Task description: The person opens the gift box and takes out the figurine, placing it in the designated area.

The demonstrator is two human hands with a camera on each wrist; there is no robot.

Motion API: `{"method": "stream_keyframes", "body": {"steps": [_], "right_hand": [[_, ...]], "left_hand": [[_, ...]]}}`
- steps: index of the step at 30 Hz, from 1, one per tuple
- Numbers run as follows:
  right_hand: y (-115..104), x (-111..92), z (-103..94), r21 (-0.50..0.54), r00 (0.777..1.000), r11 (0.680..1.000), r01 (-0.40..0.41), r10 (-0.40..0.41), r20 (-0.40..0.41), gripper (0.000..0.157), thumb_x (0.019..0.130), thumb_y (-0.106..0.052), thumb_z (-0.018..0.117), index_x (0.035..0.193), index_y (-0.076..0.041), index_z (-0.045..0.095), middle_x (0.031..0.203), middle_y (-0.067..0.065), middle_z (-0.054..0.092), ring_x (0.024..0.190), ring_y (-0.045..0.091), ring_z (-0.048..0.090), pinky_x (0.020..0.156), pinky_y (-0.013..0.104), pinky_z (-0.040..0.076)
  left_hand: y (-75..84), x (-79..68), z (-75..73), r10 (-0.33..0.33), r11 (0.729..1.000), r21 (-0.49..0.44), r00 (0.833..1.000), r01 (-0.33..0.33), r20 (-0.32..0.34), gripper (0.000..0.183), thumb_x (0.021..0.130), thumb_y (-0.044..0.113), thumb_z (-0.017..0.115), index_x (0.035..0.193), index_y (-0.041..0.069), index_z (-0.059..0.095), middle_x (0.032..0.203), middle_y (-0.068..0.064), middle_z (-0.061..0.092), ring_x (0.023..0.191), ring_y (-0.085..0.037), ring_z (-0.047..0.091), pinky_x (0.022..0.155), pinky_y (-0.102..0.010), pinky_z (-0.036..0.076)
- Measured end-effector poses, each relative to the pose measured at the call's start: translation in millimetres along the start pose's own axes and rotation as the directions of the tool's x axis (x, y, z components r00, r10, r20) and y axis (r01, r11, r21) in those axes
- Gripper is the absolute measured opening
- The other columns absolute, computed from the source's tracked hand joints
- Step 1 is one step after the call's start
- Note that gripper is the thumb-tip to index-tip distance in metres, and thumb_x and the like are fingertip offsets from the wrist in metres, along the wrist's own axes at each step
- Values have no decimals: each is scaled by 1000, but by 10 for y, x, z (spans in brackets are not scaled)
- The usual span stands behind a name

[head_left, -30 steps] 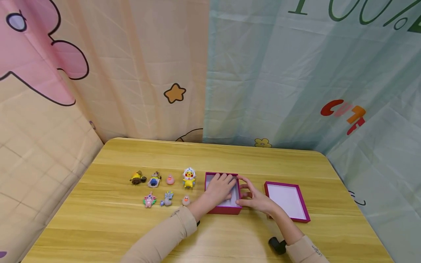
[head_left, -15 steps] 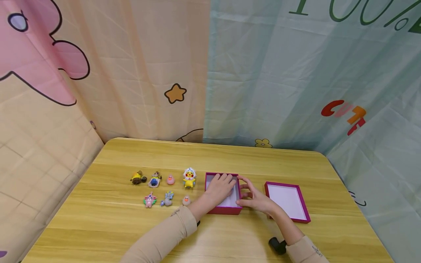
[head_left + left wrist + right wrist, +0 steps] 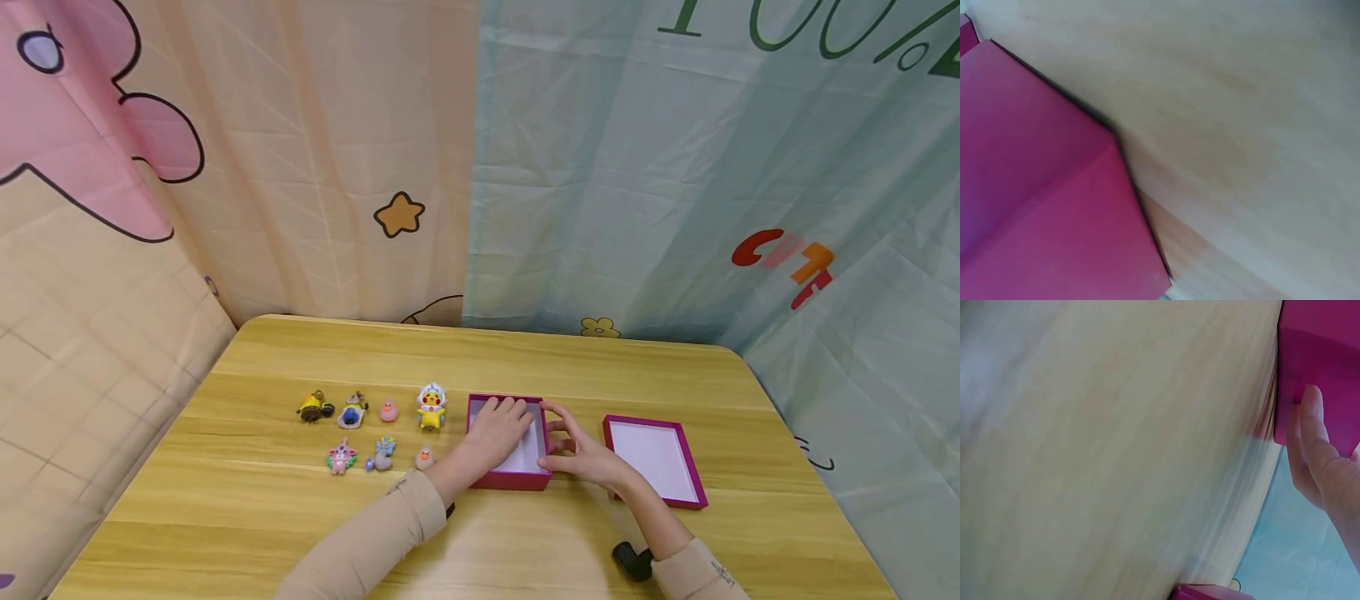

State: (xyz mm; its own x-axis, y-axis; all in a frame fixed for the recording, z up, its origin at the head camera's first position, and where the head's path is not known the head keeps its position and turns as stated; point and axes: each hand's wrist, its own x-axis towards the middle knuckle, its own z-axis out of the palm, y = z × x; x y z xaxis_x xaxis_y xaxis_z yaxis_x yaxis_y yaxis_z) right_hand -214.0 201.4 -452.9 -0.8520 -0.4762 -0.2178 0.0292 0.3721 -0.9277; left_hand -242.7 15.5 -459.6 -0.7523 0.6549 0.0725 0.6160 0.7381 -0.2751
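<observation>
An open magenta box [image 3: 517, 481] with a pale inside stands near the middle of the table. My left hand [image 3: 497, 435] reaches over its near left side, back of the hand up, its fingers pointing toward the far wall. What lies under that palm is hidden, so I cannot tell whether it holds anything. My right hand [image 3: 581, 454] grips the box's right side, thumb at the near corner and fingers bent along the wall. In the right wrist view, its fingers [image 3: 1315, 425] lie against the magenta side. The left wrist view shows only the box's outer walls [image 3: 1085, 206] and table.
Left of the box lie small toys in two rows: a yellow-and-white figure [image 3: 431, 407], pink duck [image 3: 387, 411], pale duck [image 3: 424, 457], blue-grey figure [image 3: 381, 453], pink figure [image 3: 341, 457] and others. A magenta-rimmed lid [image 3: 656, 458] lies to the right, pale inside up.
My left hand has shifted very slightly left over the box, and its thumb tip, visible one second ago, is out of sight. My right hand, box, lid and toys keep their places.
</observation>
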Motion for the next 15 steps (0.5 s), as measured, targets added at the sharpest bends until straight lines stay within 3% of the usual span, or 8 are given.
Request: {"method": "stream_keyframes", "body": {"steps": [8, 15], "right_hand": [[-6, -2, 1, 1, 1000, 1000, 0, 0, -2, 81, 84, -18, 66, 144, -23, 13, 133, 22, 30, 110, 32, 46, 87, 47, 44], [-2, 4, -4, 7, 1000, 1000, 8, -8, 5, 81, 84, -18, 65, 145, -23, 12, 133, 22, 30, 109, 32, 46, 86, 45, 44]], "left_hand": [[-73, -54, -14, -2, 998, 69, 1000, 1, 15, 32, 93, 27, 51, 125, 24, 54, 121, 5, 52, 108, -13, 47, 91, -30, 39], [-102, -81, -9, -13, 999, 49, 999, 11, 36, 35, 92, 24, 55, 127, 22, 53, 124, 4, 51, 109, -14, 47, 92, -31, 39]]}}
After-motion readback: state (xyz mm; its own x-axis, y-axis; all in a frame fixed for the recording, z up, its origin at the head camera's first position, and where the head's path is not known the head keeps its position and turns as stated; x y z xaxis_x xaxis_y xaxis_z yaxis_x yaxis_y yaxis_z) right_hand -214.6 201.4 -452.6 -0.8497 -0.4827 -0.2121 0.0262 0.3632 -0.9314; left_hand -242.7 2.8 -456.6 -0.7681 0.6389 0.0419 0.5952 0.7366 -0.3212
